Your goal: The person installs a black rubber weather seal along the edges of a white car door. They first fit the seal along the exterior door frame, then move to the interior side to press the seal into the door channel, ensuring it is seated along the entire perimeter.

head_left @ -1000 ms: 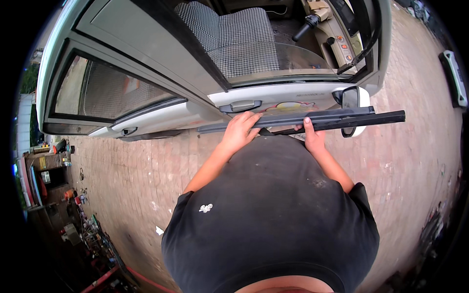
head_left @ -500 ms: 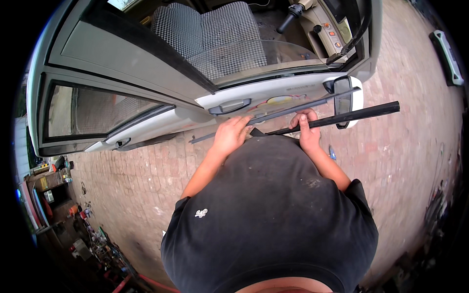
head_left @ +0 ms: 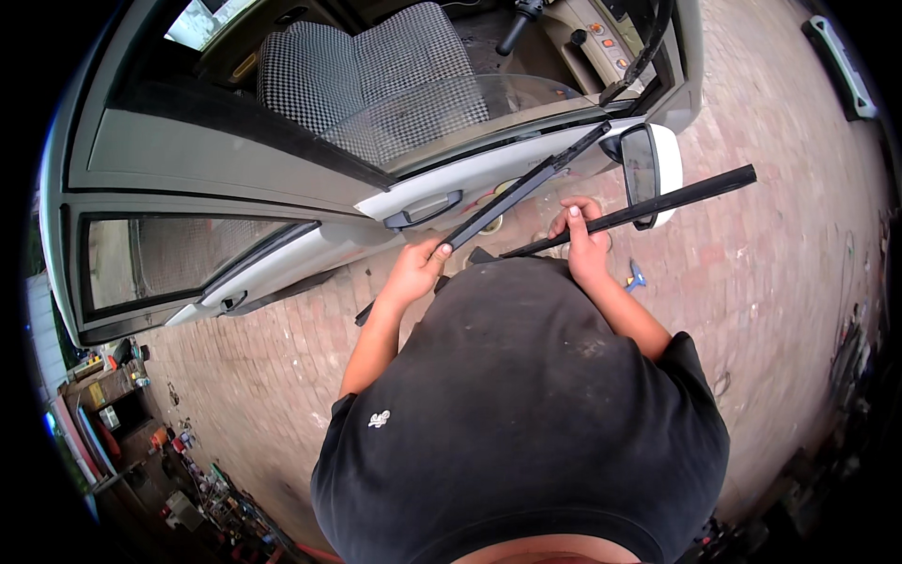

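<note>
My left hand [head_left: 418, 268] is closed around a long dark grey strip [head_left: 501, 199], which slants from below my hand up to the right, its upper end in front of the door near the side mirror [head_left: 641, 174]. My right hand [head_left: 587, 244] grips a second, black strip [head_left: 695, 193] that runs low across my body, with its far end out to the right beyond the mirror. The two strips spread apart toward the right. Both are held over the white door [head_left: 376, 223] of a small vehicle, just below its window opening.
Inside the vehicle are a checked seat [head_left: 409, 56], a handlebar [head_left: 515, 30] and a switch panel [head_left: 606, 47]. A blue tool [head_left: 634, 275] lies on the brick paving [head_left: 752, 310]. A long pale object [head_left: 841, 70] is at the right, and a cluttered bench [head_left: 103, 404] at the left.
The strips, nearly parallel a second ago, have separated: the grey one has swung steeply upward at its right end, and the black one has tilted slightly. My view has shifted relative to the vehicle.
</note>
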{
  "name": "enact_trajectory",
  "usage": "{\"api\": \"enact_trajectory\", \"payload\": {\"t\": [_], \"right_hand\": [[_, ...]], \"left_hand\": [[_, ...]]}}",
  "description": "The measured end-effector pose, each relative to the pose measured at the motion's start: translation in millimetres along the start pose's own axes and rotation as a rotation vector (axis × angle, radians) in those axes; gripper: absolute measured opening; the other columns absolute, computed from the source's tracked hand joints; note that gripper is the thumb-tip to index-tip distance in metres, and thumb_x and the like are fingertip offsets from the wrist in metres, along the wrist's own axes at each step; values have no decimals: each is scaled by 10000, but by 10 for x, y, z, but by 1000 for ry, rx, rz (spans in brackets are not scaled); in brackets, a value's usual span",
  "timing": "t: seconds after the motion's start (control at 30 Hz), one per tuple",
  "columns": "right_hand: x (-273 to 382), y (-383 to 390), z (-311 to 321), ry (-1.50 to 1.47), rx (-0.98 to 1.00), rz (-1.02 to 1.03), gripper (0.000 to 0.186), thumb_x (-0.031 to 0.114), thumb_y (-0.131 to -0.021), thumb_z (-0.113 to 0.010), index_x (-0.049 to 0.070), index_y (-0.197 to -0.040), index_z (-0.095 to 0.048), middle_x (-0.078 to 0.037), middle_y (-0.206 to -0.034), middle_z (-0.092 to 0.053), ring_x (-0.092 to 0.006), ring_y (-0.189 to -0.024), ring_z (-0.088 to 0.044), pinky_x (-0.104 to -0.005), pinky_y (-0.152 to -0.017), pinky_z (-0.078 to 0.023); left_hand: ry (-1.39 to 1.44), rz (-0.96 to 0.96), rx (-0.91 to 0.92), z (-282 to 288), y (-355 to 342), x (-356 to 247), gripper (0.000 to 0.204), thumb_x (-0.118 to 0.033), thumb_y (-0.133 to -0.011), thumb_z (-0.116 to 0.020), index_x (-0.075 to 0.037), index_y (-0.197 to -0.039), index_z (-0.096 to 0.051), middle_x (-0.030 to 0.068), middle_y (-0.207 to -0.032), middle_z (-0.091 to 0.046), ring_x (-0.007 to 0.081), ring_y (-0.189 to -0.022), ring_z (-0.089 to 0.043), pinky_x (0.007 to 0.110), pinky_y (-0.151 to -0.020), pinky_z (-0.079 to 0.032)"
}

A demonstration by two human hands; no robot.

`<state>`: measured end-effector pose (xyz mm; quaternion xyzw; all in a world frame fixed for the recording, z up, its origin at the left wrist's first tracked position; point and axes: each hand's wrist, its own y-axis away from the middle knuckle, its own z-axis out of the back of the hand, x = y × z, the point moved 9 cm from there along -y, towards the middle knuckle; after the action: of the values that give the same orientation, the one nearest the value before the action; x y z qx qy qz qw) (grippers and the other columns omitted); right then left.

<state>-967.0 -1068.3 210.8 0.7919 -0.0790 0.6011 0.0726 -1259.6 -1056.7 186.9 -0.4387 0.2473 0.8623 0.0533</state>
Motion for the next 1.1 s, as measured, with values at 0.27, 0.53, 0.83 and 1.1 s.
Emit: {"api": "enact_trajectory", "payload": {"t": [0.27,0.53,0.83,1.1], "right_hand": [[47,-39,-7,-36,-11,6,238,189,-1035,-507,-3,-1173,-540,-37,-694,-553,-121,-655,-550,-278,-647,-477],[28,-15,5,0,20,-6,276,190,-1024,-528,-9,-1215,-536,-44,-723,-567,-131,-679,-564,-284,-660,-486],[-8,-2,-29,-31,81,-46,347,189,-1019,-525,1,-1298,-438,-62,-774,-583,-152,-709,-581,-298,-685,-492],[-47,14,-43,-89,122,-49,382,133,-1005,-502,23,-1350,-381,-81,-871,-598,-161,-722,-589,-302,-697,-503]], "left_hand": [[267,84,117,-125,28,50,383,-349,-1019,-559,-16,-839,-610,8,-574,-553,96,-491,-499,280,-474,-407],[136,-1,59,-96,67,-128,374,-335,-1002,-588,16,-890,-648,78,-609,-599,140,-526,-564,325,-527,-461],[-85,-379,-207,49,140,-663,323,-129,-879,-723,20,-1158,-659,150,-963,-671,267,-853,-634,350,-819,-514],[-156,-343,-319,128,207,-747,428,-47,-826,-715,-1,-1238,-609,180,-1079,-615,334,-1017,-609,368,-898,-488]]}}
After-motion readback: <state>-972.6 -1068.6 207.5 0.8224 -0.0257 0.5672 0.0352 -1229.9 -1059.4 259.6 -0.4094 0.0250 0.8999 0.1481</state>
